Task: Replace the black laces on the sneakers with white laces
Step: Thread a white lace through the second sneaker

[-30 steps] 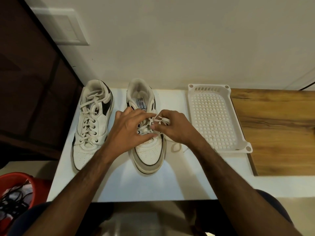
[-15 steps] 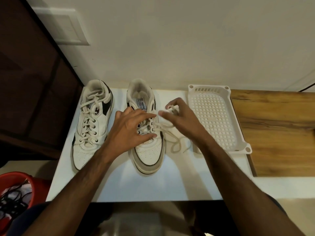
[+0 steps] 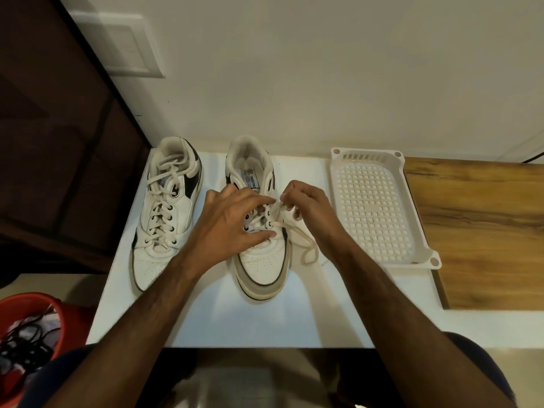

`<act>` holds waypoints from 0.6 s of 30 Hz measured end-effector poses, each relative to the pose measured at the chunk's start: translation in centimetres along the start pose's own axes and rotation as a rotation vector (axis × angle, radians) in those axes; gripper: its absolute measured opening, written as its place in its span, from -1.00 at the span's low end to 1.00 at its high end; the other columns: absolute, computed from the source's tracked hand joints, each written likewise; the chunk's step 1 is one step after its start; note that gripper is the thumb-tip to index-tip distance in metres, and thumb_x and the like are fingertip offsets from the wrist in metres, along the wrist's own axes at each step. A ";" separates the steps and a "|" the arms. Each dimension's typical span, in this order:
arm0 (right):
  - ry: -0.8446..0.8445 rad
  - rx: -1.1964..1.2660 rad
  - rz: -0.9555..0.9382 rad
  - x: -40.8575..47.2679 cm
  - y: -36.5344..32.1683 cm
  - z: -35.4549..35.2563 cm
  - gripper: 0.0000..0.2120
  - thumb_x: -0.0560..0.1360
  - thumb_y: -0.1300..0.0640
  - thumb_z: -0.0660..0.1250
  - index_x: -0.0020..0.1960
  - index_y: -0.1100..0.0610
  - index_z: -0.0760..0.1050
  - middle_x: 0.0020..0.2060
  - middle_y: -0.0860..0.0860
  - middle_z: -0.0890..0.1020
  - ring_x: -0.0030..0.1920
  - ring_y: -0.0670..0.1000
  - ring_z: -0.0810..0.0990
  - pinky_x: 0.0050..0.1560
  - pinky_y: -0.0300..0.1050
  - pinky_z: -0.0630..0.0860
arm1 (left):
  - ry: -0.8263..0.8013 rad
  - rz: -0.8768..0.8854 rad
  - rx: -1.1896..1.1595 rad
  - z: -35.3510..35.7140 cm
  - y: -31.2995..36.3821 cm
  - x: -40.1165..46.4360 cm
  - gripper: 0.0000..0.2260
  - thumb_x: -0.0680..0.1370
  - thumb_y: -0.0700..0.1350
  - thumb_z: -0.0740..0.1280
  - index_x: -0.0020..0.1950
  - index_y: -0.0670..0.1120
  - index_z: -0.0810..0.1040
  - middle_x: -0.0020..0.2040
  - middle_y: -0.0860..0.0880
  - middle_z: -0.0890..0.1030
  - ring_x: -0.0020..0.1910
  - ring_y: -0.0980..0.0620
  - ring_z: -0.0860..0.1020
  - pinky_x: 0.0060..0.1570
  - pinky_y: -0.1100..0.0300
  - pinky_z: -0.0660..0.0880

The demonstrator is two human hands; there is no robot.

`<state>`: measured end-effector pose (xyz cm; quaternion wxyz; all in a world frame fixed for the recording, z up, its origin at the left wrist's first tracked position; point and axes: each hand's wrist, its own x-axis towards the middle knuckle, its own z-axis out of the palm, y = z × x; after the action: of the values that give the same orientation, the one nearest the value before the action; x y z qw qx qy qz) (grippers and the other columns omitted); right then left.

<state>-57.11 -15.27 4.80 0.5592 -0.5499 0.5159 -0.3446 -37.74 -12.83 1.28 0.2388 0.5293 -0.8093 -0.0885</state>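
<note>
Head view: threading white lace [image 3: 306, 242] up right sneaker [image 3: 260, 254], right hand [image 3: 309, 207] pinching lace, left hand [image 3: 232, 222] spread steadying; next, feeding tip through following eyelet.

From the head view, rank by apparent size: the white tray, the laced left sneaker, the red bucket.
1. White tray, the largest.
2. Laced left sneaker, narrower than the tray; it looks about as long, so the gap is modest.
3. Red bucket shows least, but the frame edge cuts it off, so its true size is unsure.

Bare tabletop [image 3: 206, 316] lies before the sneakers [image 3: 164, 213]; tray [image 3: 374, 206] flanks right.
</note>
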 end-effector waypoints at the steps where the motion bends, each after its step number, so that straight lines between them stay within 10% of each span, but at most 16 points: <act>1: 0.009 -0.027 0.014 0.1 -0.1 0.0 -0.81 0.55 0.19 0.30 -0.25 0.13 0.49 -0.34 -0.09 0.57 -0.26 -0.15 0.50 -0.16 -0.25 0.39 | -0.021 0.001 0.003 -0.2 -0.1 -0.1 -0.45 0.43 0.29 0.45 0.36 0.10 0.55 0.15 0.15 0.58 0.07 0.05 0.47 0.00 0.08 0.19; 12: 0.091 -0.715 -0.161 1.5 1.3 -3.0 -0.92 0.54 0.06 0.45 -0.13 -0.07 0.61 -0.16 -0.17 0.57 -0.10 -0.09 0.57 0.12 0.19 0.52 | -0.133 0.018 -0.189 -2.3 -1.6 -0.5 -0.58 0.54 -0.12 0.30 0.40 0.12 0.42 -0.03 0.23 0.50 -0.03 0.23 0.48 0.10 0.23 0.22; 18: 0.287 -0.696 -0.326 2.1 1.3 -3.5 -0.65 0.51 0.43 0.35 0.17 0.09 0.65 0.34 0.02 0.54 0.37 0.03 0.48 0.37 -0.17 0.37 | -0.014 0.139 0.108 -2.1 -0.5 -0.7 -0.78 0.59 0.00 0.28 0.21 0.02 0.52 0.06 0.10 0.52 0.02 0.02 0.55 -0.02 -0.01 0.32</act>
<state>-60.22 -17.94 3.59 0.2000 -0.7272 0.5806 -0.3067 -36.13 -12.19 2.75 0.2098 0.4833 -0.8493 -0.0315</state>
